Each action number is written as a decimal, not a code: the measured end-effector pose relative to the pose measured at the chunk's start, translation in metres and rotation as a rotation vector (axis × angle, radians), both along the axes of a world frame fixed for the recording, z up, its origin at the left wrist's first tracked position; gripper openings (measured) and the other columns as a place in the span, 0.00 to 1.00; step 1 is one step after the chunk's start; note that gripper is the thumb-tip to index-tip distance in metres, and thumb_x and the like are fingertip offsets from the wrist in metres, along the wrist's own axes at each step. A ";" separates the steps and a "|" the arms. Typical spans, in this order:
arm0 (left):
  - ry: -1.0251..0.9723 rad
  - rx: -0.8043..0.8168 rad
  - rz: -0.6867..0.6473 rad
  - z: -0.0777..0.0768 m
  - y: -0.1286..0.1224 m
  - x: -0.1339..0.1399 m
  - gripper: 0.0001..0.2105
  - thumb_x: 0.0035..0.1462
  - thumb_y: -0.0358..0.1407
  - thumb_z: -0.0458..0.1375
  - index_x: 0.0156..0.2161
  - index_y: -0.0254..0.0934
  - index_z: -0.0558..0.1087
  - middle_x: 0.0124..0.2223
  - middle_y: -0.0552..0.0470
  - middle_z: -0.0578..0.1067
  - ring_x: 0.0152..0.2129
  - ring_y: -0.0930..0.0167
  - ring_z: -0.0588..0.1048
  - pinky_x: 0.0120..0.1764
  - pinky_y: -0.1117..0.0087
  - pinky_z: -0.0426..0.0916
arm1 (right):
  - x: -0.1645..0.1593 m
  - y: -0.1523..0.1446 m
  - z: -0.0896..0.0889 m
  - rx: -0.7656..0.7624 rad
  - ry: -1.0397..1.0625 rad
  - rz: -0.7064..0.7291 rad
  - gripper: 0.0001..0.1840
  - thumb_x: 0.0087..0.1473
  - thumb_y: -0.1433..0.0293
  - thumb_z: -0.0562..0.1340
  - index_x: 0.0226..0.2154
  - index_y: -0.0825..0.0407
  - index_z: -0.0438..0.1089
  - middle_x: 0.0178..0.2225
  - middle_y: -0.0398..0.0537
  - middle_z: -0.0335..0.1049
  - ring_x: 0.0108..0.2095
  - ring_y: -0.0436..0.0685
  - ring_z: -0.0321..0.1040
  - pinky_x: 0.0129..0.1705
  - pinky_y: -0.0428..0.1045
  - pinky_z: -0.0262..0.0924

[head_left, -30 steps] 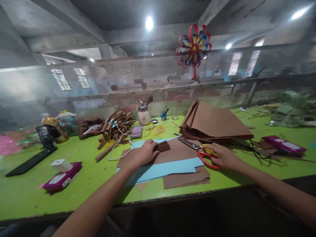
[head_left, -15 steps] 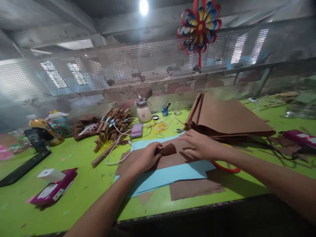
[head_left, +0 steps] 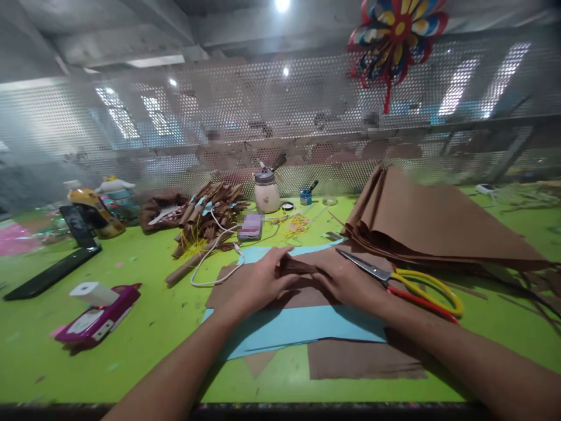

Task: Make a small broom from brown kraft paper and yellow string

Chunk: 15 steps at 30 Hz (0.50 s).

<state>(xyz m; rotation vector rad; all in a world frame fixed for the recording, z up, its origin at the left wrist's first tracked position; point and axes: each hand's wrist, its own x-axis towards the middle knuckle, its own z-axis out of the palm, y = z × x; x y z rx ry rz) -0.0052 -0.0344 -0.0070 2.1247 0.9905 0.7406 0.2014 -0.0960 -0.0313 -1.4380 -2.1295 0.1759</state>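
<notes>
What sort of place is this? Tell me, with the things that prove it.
Probably a paper-craft workbench in a workshop: stacked brown paper sheets and scissors lie on the green table, a paper pinwheel hangs above, and both hands fold a brown piece.

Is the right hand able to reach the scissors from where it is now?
Probably yes. The right hand rests on the folded brown paper piece, and the scissors lie flat on the table just to its right, handles uncovered, with nothing between them.
</notes>
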 end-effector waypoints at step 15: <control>-0.903 -0.903 0.138 -0.013 -0.017 0.026 0.07 0.55 0.35 0.54 0.35 0.32 0.69 0.26 0.49 0.74 0.21 0.73 0.72 0.26 0.74 0.67 | -0.072 0.001 0.003 -0.073 -0.048 -0.131 0.16 0.59 0.64 0.49 0.44 0.54 0.64 0.37 0.55 0.73 0.30 0.58 0.69 0.28 0.48 0.47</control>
